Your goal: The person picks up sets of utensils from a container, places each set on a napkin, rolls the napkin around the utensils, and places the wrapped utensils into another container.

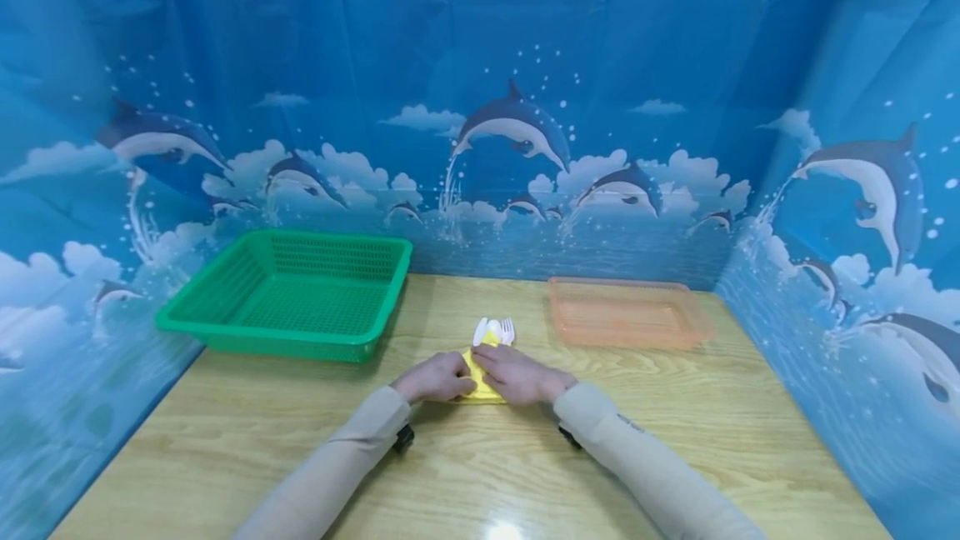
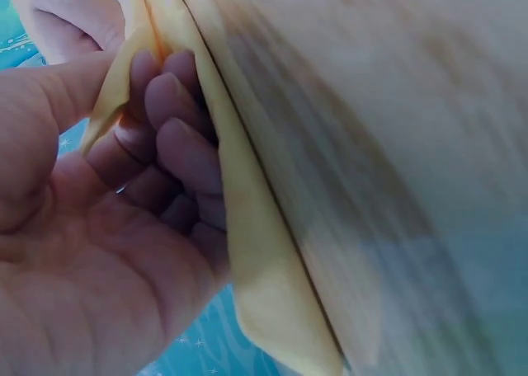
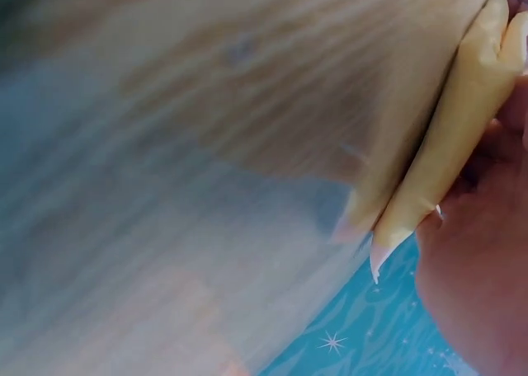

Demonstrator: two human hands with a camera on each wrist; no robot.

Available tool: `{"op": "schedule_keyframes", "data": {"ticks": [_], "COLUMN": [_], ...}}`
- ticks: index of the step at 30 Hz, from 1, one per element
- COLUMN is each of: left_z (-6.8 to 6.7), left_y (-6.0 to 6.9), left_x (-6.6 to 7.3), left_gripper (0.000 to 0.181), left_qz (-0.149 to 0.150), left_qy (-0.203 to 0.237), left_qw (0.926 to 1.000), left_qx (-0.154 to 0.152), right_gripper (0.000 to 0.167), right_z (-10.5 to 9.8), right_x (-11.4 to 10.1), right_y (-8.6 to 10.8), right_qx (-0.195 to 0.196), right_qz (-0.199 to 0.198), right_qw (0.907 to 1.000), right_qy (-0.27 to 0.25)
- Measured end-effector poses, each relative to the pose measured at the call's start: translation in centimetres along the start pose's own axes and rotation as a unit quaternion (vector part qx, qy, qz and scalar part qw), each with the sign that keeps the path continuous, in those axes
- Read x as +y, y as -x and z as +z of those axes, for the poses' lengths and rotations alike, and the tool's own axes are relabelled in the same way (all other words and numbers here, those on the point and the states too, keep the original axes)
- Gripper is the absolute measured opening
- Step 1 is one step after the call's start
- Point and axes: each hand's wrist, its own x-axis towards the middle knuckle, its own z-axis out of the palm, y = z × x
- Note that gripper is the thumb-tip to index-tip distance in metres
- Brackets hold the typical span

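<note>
A pale wood-grain table (image 1: 480, 465) with yellowish-brown streaks spreads across the lower part of the head view, its glossy top catching a bright patch of light near the front. Toward its far left corner stands a rectangular green plastic basket (image 1: 322, 307) with slotted walls, a perforated bottom and a broad rim. Toward the far right sits a shallow, see-through orange-pink plastic tray (image 1: 630, 315), well apart from the basket. Between and nearer than both, a folded yellow cloth (image 1: 486, 393) lies on the wood, partly covered, with a white knife (image 1: 481, 332), spoon (image 1: 493, 327) and fork (image 1: 507, 330) poking past its far edge.
</note>
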Motion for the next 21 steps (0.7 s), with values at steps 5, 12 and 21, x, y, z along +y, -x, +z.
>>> {"op": "schedule_keyframes", "data": {"ticks": [5, 12, 21], "left_z": [-0.1, -0.8, -1.5], "left_y": [0.2, 0.3, 0.5], "left_x": [0.1, 0.4, -0.7], "left_gripper": [0.034, 0.031, 0.046], "left_qz": [-0.009, -0.046, -0.051], "left_qy": [-0.01, -0.05, -0.072], "left_qw": [0.9999, 0.9976, 0.996], "left_qx": [0.0, -0.012, -0.006], "right_gripper": [0.055, 0.059, 0.062], "right_z": [0.3, 0.5, 0.5], "right_x": [-0.1, -0.5, -1.0], "right_y": [-0.2, -0.4, -0.3], "right_qx": [-0.029, -0.036, -0.057], "right_qz": [0.023, 0.044, 0.061], "right_qw": [0.9991, 0.9959, 0.9921], "right_qy": [0.02, 0.07, 0.094]}}
